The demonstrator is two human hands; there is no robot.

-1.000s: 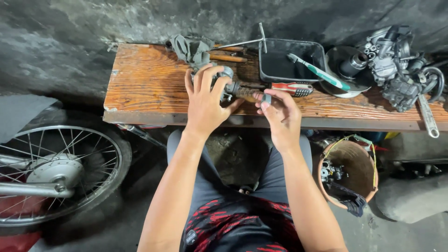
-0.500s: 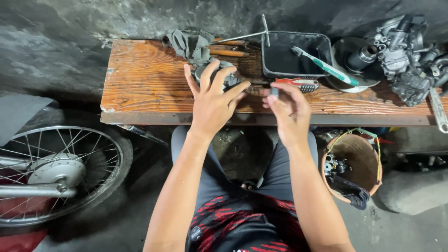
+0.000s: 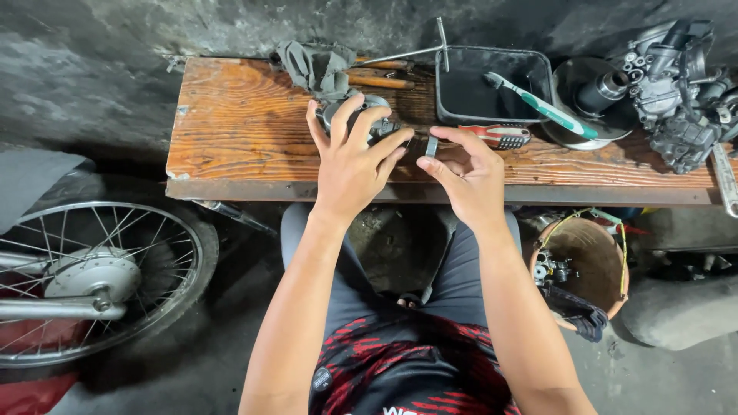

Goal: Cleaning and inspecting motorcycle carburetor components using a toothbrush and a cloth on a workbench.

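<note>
— Left hand [image 3: 352, 157]?
— Spread wide, fingers draped over a round grey metal part [image 3: 367, 117] on the worn reddish wooden bench [image 3: 238, 127]. Pressed down on it, thumb toward the near edge.
— And the right hand [image 3: 465, 170]?
— Narrowed to a pinch. Held a small pale metal ring [image 3: 431, 146] between thumb and forefinger, just above the bench, just beside the round part but apart from it.
— Behind the hands?
— Crumpled grey-green rag [image 3: 315, 65] at the far edge, touching the round part's far side. Wooden-handled tools [image 3: 380, 80] next to the rag, partly hidden. Long T-shaped metal bar [image 3: 415, 51] laid against the black rectangular plastic tray [image 3: 461, 96].
— In the tray?
— Green-and-white toothbrush [image 3: 538, 106], tilted, head inside, handle out over the right rim. Red-handled tool [image 3: 500, 135] flat on the bench just in front of the tray.
— Further right?
— Shallow round metal dish [image 3: 573, 134] with a dark cylinder [image 3: 603, 91] in it, then a grey cast-metal carburettor [image 3: 676, 92] at the bench's end.
— Below the bench?
— Spoked motorcycle wheel [image 3: 92, 277] to the left, brown round bucket [image 3: 580, 265] of small parts to the right, near the right knee.
</note>
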